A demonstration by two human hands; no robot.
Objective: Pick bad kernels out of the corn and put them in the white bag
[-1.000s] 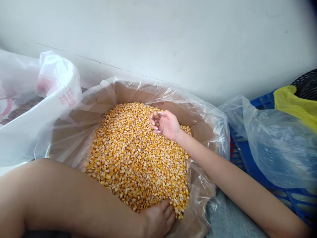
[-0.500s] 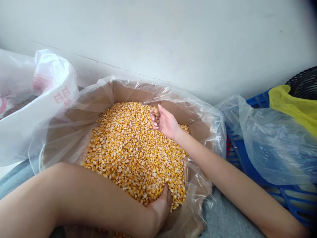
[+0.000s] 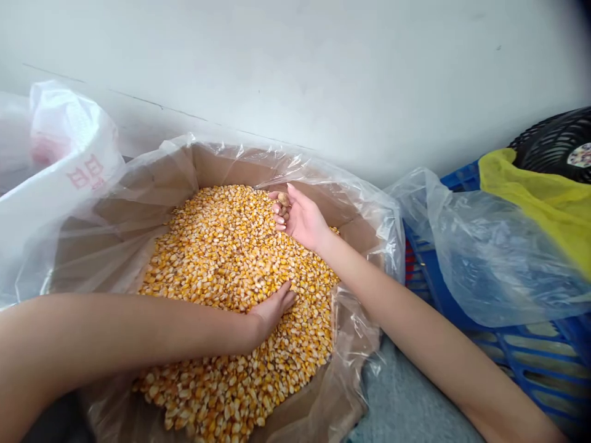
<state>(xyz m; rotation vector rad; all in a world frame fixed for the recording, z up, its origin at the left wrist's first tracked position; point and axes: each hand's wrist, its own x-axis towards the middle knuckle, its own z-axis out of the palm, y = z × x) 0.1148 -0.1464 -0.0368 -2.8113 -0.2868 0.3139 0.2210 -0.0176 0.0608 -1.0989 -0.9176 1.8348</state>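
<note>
Cardboard box (image 3: 221, 167), clear liner (image 3: 392, 246); corn kernels (image 3: 221, 246) heaped inside. Left hand (image 3: 270, 311) at kernels, finger grip cannot be determined. Right hand (image 3: 305, 218) over kernels, fingers curled around few tan pieces (image 3: 284, 200), apparently picked out; remainder among kernels unconfirmed.

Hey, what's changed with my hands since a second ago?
Your bare left hand has moved away from you, from the near edge of the loose yellow-and-white corn kernels to nearer their middle. Your bare right hand has lifted its thumb away from the small, roundish brown pieces in its curled fingers. It still holds them over the far right of the corn.
</note>
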